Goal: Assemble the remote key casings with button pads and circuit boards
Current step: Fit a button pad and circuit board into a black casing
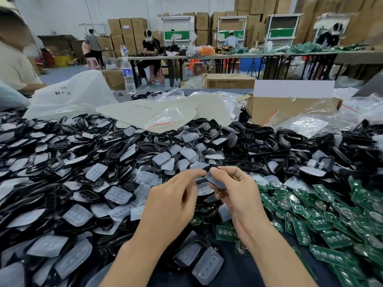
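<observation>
Nearer you than the cardboard box: your left hand and right hand both pinch one black casing above the heap.
Hidden: your fingers cover most of that casing; you cannot tell whether a pad sits inside.
Box contents: clear plastic bags at its opening.
Left of the box: button pads and loose casings heaped on the bench.
Below the box: green circuit boards.
</observation>
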`<action>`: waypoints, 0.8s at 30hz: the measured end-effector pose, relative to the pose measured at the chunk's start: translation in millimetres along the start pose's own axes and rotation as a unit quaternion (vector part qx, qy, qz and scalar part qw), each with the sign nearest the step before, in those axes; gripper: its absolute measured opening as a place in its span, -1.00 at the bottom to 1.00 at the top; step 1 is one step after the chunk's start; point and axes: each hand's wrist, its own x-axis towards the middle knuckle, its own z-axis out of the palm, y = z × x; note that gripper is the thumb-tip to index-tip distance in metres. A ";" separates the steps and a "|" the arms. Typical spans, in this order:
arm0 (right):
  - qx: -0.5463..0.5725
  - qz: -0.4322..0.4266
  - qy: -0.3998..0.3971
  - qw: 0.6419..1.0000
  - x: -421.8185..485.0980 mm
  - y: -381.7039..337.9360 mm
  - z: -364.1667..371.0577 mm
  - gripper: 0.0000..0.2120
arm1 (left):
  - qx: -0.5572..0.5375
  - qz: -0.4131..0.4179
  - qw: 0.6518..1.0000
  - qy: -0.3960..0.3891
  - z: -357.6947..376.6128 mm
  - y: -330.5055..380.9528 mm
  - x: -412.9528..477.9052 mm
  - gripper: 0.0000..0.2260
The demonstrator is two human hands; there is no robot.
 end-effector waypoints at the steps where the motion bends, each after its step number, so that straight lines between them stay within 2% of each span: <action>1: 0.001 -0.002 -0.002 1.000 -0.3 -0.1 -0.3 -0.93 | -0.004 0.019 1.000 -0.010 1.0 1.8 -0.7 -0.73; 4: 0.000 -0.009 -0.007 1.000 -0.8 0.2 -1.3 -0.92 | 0.029 0.049 0.997 -0.042 4.3 1.4 -0.5 -0.72; 8: -0.011 -0.009 0.006 1.000 0.6 3.9 0.0 -0.92 | 0.093 0.013 0.995 -0.019 2.0 -5.0 2.7 -0.72; 11: -0.011 -0.008 0.012 1.000 1.8 4.0 0.1 -0.92 | 0.079 -0.031 0.996 0.010 0.9 -4.7 2.9 -0.74; 14: -0.008 -0.010 0.015 1.000 2.1 2.2 -1.2 -0.91 | 0.043 -0.032 0.998 0.019 1.4 -2.9 0.4 -0.78; 24: -0.019 -0.025 -0.004 1.000 -2.7 1.3 -2.4 -0.92 | 0.001 0.041 0.997 -0.068 9.4 11.9 -3.0 -0.76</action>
